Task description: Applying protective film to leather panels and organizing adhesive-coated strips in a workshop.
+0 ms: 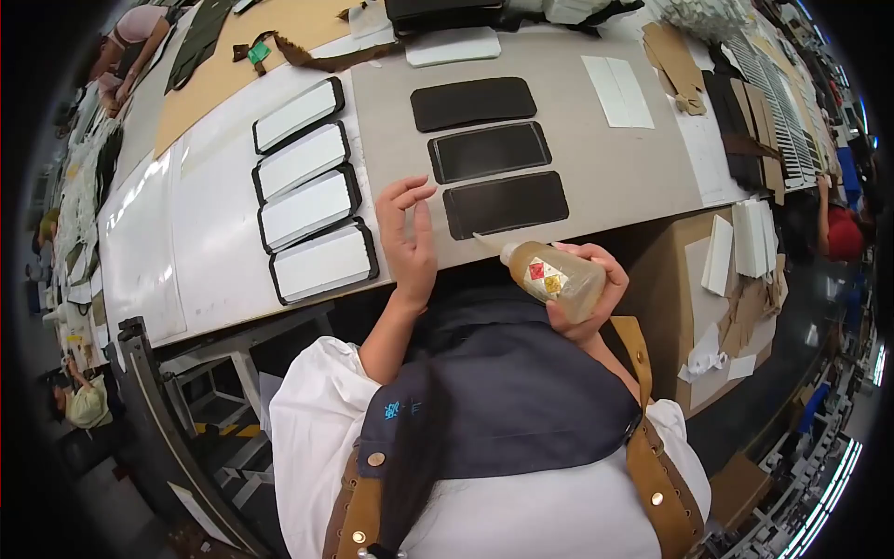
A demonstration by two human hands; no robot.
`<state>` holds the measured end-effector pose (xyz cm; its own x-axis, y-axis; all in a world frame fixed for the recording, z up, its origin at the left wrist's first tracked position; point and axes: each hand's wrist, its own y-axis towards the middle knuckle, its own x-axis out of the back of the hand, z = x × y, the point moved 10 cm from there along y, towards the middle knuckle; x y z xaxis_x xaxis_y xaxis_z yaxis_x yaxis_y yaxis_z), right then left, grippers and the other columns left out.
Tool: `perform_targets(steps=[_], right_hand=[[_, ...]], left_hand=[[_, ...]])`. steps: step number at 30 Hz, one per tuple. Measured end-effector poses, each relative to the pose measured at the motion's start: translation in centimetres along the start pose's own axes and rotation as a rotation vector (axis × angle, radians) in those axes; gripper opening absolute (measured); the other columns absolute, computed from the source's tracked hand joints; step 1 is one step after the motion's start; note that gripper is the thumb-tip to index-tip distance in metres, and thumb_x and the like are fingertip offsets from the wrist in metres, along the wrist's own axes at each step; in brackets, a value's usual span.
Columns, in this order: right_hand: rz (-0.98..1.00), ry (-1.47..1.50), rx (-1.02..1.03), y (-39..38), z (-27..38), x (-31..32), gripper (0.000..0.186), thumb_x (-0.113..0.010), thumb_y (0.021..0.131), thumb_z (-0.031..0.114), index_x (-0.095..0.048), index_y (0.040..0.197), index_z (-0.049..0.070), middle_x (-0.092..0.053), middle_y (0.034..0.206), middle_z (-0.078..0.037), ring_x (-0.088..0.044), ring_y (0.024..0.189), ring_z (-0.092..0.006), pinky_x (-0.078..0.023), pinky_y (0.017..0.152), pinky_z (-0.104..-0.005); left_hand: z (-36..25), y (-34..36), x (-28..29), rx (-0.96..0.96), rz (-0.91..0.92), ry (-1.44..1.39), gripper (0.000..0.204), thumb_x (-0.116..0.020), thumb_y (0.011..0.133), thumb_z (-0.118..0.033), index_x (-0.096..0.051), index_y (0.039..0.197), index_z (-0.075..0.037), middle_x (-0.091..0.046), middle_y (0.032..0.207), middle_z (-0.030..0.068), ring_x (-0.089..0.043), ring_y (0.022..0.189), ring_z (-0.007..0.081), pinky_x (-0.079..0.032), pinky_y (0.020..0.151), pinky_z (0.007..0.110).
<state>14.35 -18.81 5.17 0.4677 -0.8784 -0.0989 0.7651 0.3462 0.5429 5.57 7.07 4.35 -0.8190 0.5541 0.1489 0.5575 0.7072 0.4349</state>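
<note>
My right hand [596, 293] grips a translucent squeeze bottle [551, 277] of amber liquid with two small labels, tilted so its thin nozzle meets or hovers at the lower edge of the nearest black rounded panel [507, 200]. My left hand [407, 233] is held open, fingers loosely bent, just left of that panel; whether it touches the board is unclear. Beyond lie a middle black panel [489, 152] with a pale border line and a far black panel [473, 102]. To the left, a column of several white pieces with black rims [317, 256] rests on the worktable [615, 168].
Behind are a white pad [452, 47], a black stack [438, 14] and brown scraps [307, 56]; a white card [616, 93] lies right. Below right is a cardboard bin [694, 307] with offcuts. Other people work at far left [140, 28], lower left [79, 401] and far right [843, 233].
</note>
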Motion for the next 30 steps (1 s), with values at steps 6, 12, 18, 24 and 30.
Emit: perform_targets(steps=[6,12,18,24,30], right_hand=[[0.091,-0.013,0.063,0.4,0.2,-2.0,0.082,-0.081,0.087,0.039,-0.030,0.140,0.003,-0.049,0.133,-0.022,-0.058,0.120,-0.0329,-0.049,0.106,-0.0487],[-0.495,0.029,-0.217,4.1,-4.7,9.6,0.067,-0.045,0.108,0.053,-0.039,0.150,0.000,-0.050,0.148,-0.017,-0.050,0.139,-0.0277,-0.039,0.118,-0.0450],[-0.681,-0.477,-0.253,6.7,-7.6,24.3,0.070,-0.039,0.111,0.050,-0.035,0.150,-0.007,-0.050,0.148,-0.019,-0.046,0.140,-0.0282,-0.032,0.120,-0.0376],[-0.638,-1.265,0.190,10.9,-1.3,17.9,0.047,-0.061,0.103,0.021,-0.050,0.142,-0.003,-0.047,0.148,-0.020,-0.040,0.142,-0.0348,-0.030,0.120,-0.0457],[0.171,-0.748,0.133,21.5,-5.7,-0.5,0.031,-0.061,0.100,0.010,-0.064,0.130,0.001,-0.056,0.144,-0.016,-0.051,0.135,-0.0343,-0.038,0.115,-0.0435]], left_hand=[[0.2,0.0,0.1,-0.006,0.042,0.041,0.018,-0.051,0.105,-0.008,-0.066,0.114,-0.003,-0.062,0.130,0.0126,-0.055,0.126,0.0242,-0.036,0.113,0.037],[0.4,-0.1,0.3,-0.001,0.030,0.048,0.018,-0.051,0.104,-0.006,-0.066,0.115,-0.002,-0.062,0.130,0.0126,-0.054,0.127,0.0241,-0.036,0.113,0.037],[0.3,0.3,-0.1,0.010,0.000,0.009,0.015,-0.055,0.100,-0.004,-0.067,0.109,-0.004,-0.063,0.124,0.0125,-0.056,0.122,0.0287,-0.039,0.108,0.039],[0.2,0.4,0.1,0.023,0.002,0.066,0.015,-0.055,0.100,-0.004,-0.067,0.108,-0.004,-0.063,0.123,0.0128,-0.056,0.121,0.0290,-0.039,0.108,0.039],[0.4,0.3,0.4,0.032,0.006,0.076,0.014,-0.056,0.099,-0.004,-0.067,0.107,-0.004,-0.064,0.123,0.0131,-0.056,0.121,0.0295,-0.039,0.108,0.039]])
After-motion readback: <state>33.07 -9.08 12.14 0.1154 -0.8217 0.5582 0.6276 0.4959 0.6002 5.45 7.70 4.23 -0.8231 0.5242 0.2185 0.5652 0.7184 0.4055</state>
